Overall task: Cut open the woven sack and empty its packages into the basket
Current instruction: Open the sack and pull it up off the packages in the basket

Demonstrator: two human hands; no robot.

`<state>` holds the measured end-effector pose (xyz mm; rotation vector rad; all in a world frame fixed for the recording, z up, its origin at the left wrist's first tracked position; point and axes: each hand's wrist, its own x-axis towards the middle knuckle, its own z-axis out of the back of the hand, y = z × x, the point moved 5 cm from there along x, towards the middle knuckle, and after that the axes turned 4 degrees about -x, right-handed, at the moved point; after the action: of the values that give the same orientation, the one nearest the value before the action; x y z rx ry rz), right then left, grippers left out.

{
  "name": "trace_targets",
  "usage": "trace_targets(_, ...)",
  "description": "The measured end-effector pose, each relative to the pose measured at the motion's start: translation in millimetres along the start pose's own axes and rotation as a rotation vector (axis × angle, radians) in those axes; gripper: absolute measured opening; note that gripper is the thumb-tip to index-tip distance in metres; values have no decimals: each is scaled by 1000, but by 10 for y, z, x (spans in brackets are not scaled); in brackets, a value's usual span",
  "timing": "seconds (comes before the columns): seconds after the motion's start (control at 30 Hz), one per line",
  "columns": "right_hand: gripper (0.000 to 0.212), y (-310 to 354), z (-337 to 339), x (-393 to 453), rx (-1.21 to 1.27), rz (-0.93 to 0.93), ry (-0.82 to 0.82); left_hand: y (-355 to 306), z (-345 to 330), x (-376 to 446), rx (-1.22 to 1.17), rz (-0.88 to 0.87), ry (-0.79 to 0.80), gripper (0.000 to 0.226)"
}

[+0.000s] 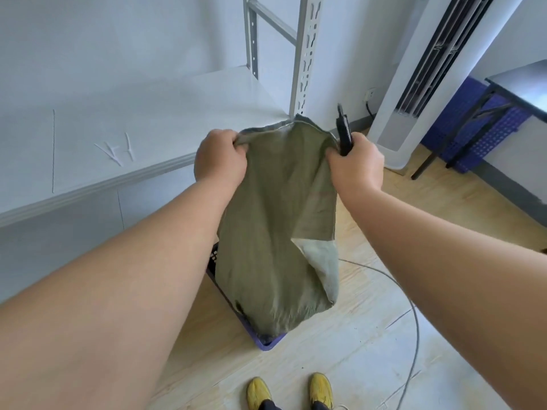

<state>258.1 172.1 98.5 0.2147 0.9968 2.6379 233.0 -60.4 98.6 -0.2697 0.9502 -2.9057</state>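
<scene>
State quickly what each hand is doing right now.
Left hand: closed on the woven sack's top edge.
Right hand: closed on the sack's other corner and a black tool.

**Bare arms, yellow shoes**

We are seeing two bare forearms reaching in from the lower corners, with no sleeve, watch or ring showing on either. The left hand [220, 156] and the right hand [356, 165] are both ungloved. At the bottom edge we are looking at a pair of bright yellow shoes [291, 390] (laces too blurred to make out), with dark trouser cuffs [268, 405] sitting just above them.
</scene>
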Motion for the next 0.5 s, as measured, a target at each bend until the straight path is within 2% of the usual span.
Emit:
trace_targets(0.03,11,19,-25,-8,-3,8,41,-16,-31,-4,0,1,59,21)
trace_targets(0.1,14,63,-148,-70,-15,37,196,-62,-228,-130,-12,29,406,26)
trace_targets(0.13,16,81,-194,-95,56,31,234,-114,-315,-246,-89,78,572,31)
trace_targets(0.17,17,107,-214,-128,159,7,253,-175,-399,-346,-182,119,669,37)
trace_targets(0.2,18,131,-236,-160,250,-8,274,-233,-476,-410,-231,119,695,41)
trace_targets(0.23,18,150,-257,-206,303,-5,315,-260,-556,-431,-207,90,671,38)
trace_targets(0.3,20,126,-289,-268,358,2,321,-236,-634,-399,-135,92,493,18)
trace_targets(0.33,24,71,-296,-287,387,-18,288,-196,-629,-383,-184,165,398,12)
trace_targets(0.4,40,-44,-332,-358,416,-74,273,-87,-602,-366,-431,414,270,15)
trace_targets(0.47,50,-124,-440,-498,320,-108,371,-45,-558,-368,-626,598,199,21)
trace_targets(0.5,48,-165,-517,-558,226,-113,433,-44,-552,-340,-684,630,186,23)
